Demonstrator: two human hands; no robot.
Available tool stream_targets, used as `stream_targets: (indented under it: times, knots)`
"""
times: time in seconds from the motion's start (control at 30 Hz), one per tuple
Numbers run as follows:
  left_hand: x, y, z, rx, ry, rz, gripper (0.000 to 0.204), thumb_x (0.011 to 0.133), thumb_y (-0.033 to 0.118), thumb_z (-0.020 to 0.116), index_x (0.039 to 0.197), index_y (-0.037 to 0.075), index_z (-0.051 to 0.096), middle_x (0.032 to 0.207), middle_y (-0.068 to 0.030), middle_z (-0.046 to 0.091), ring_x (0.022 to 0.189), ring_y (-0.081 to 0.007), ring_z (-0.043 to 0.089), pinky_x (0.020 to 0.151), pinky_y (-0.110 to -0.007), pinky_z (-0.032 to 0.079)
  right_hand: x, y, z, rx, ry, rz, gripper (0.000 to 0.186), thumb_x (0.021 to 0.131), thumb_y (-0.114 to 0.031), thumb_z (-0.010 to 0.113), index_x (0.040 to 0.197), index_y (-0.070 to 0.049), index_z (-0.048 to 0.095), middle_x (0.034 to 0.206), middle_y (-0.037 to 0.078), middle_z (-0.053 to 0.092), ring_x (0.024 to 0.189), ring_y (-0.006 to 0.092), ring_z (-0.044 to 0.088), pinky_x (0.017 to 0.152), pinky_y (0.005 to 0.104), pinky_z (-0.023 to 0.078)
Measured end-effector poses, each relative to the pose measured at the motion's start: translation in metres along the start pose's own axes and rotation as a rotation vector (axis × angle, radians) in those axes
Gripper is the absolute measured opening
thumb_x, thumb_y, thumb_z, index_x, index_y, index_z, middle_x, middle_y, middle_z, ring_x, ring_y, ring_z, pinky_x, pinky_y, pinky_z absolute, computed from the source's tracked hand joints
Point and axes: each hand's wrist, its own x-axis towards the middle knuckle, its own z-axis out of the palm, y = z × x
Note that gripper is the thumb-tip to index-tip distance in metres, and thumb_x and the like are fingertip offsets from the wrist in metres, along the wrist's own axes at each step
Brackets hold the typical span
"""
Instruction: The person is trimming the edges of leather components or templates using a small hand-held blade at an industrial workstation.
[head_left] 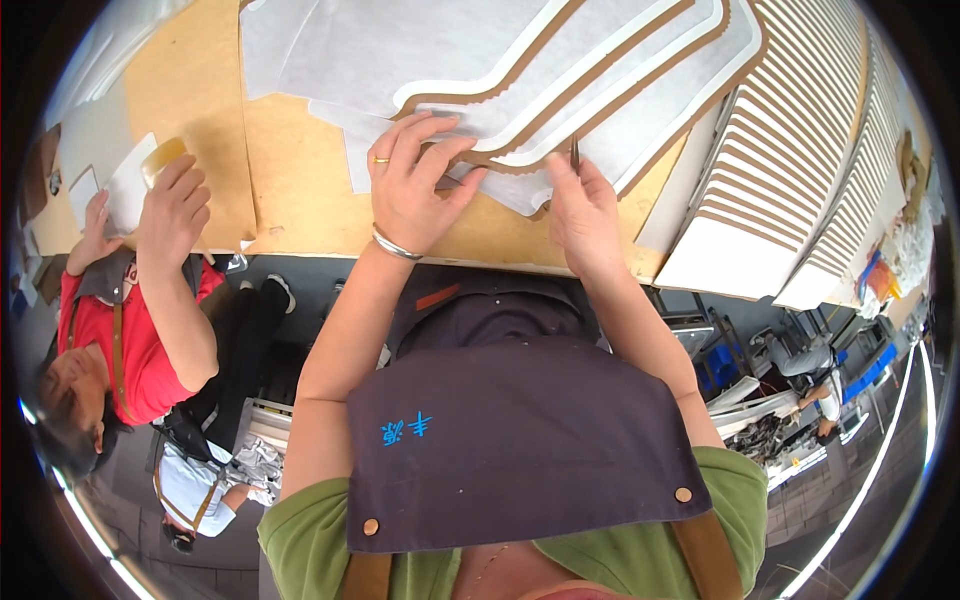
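Note:
Brown curved strips edged in white point(600, 75) lie on white paper sheets point(330, 50) on the tan worktable point(290, 200). My left hand point(415, 185) rests over the near bend of a strip, fingers arched and apart, fingertips touching the paper and the strip's edge. To its right, my right hand point(585, 215) is closed around a thin dark pointed tool point(575, 153); its exact kind is hard to make out. The thumb and index finger of that hand sit against the strip's near end, and they partly cover it.
On the right lie long panels with rows of brown and white strips point(790, 120). A co-worker in a red shirt point(160, 350) stands at the left, holding a yellowish block point(163, 160) above white pieces. Farther off are another person point(190, 485) and blue racks point(870, 370).

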Motion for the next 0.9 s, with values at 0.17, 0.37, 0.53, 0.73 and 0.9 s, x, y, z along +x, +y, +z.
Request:
stream_targets:
  times: [0.17,0.37,0.53,0.73,0.9]
  knots:
    - [0.0,-0.005,-0.005,0.024,-0.034,0.058,0.034,0.054,0.008,0.072,0.086,0.013,0.062,0.1,-0.0019,0.058,0.098,-0.0245,0.053,0.081,-0.033,0.038,0.015,0.015,-0.004,-0.127,0.079,-0.079,0.019,0.082,-0.016,0.06,0.07,-0.003,0.053,0.059,-0.007,0.042,0.053,0.001,0.032,0.045,0.0191,0.026]
    - [-0.013,0.004,-0.004,-0.015,-0.084,0.166,0.037,0.051,0.001,0.066,0.086,0.015,0.062,0.095,0.0007,0.059,0.091,-0.0218,0.054,0.077,-0.032,0.038,0.007,0.001,-0.048,-0.206,0.081,-0.116,0.018,0.082,-0.015,0.06,0.068,-0.006,0.053,0.058,-0.008,0.04,0.052,0.0006,0.03,0.045,0.0194,0.025]
    - [-0.017,0.003,0.001,-0.055,-0.111,0.211,0.028,0.056,0.001,0.068,0.08,0.014,0.063,0.092,0.0008,0.059,0.088,-0.0213,0.054,0.074,-0.031,0.04,0.0,0.008,-0.043,-0.093,0.118,-0.017,0.014,0.083,-0.016,0.059,0.074,-0.005,0.055,0.059,-0.009,0.042,0.054,0.0002,0.032,0.047,0.0183,0.026]
    - [-0.012,-0.012,-0.001,-0.193,-0.137,0.26,0.02,0.061,0.005,0.068,0.079,0.012,0.062,0.09,0.0012,0.058,0.08,-0.0211,0.053,0.068,-0.031,0.043,-0.001,0.019,-0.042,-0.127,0.169,-0.081,0.019,0.082,-0.014,0.06,0.069,-0.005,0.051,0.059,-0.009,0.039,0.053,0.0007,0.029,0.046,0.0182,0.024]
    - [-0.012,-0.012,-0.005,-0.267,-0.232,0.162,0.02,0.064,0.007,0.07,0.081,0.012,0.063,0.091,-0.0012,0.059,0.082,-0.0229,0.054,0.068,-0.032,0.044,-0.002,0.021,-0.041,-0.114,0.187,-0.109,0.015,0.083,-0.015,0.06,0.074,-0.007,0.051,0.058,-0.009,0.039,0.053,0.0,0.03,0.046,0.0179,0.023]
